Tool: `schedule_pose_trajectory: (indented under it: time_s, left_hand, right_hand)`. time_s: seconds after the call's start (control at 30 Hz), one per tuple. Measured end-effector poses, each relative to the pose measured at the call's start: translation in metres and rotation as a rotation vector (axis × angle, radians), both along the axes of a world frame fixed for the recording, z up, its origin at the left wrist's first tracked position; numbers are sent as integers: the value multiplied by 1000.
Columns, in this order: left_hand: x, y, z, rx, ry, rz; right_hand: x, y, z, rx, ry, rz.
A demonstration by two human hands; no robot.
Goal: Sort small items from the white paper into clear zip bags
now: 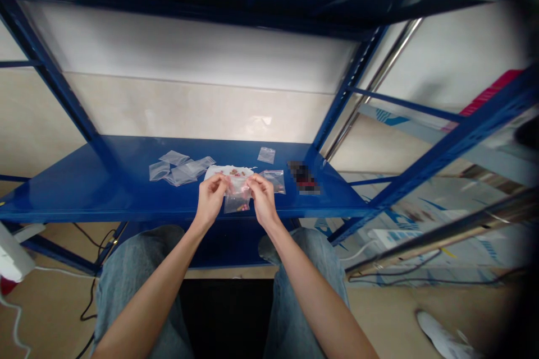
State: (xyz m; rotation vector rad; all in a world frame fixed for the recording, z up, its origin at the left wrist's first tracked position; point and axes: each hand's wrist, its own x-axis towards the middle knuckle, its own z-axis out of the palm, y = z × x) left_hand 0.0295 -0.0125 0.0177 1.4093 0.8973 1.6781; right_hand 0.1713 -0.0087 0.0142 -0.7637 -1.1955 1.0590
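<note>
Between my two hands hangs a small clear plastic bag (pixel 236 202) with a few small reddish pieces at its bottom. My left hand (pixel 213 196) pinches the bag's upper left corner, and my right hand (pixel 261 196) pinches the upper right one. Just behind them a white paper (pixel 215 170) lies on the blue shelf, with several small reddish-brown pieces (pixel 234 172) on it. Beside my right hand lies another clear bag (pixel 278 180) with something small inside. Several flat clear bags (pixel 183 170) are piled to the left of the paper.
A single clear bag (pixel 266 155) lies farther back on the blue shelf (pixel 122 190). A blurred-out dark object (pixel 304 178) is at the right. Blue uprights frame the shelf, and another shelf hangs above. A white shoe (pixel 442 336) shows on the floor at lower right.
</note>
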Motion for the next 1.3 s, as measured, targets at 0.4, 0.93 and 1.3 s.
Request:
schedule_pose_trajectory:
  time_s: [0.4, 0.93, 1.3]
  left_hand:
    - [9, -4, -5, -16, -51, -82]
    - [-1, 2, -11, -48, 144, -225]
    - [-3, -2, -7, -87, 46, -188]
  right_hand:
    - [-7, -10, -2, -141, 14, 44]
    - [-4, -6, -1, -98, -27, 155]
    - [4, 3, -4, -101, -95, 163]
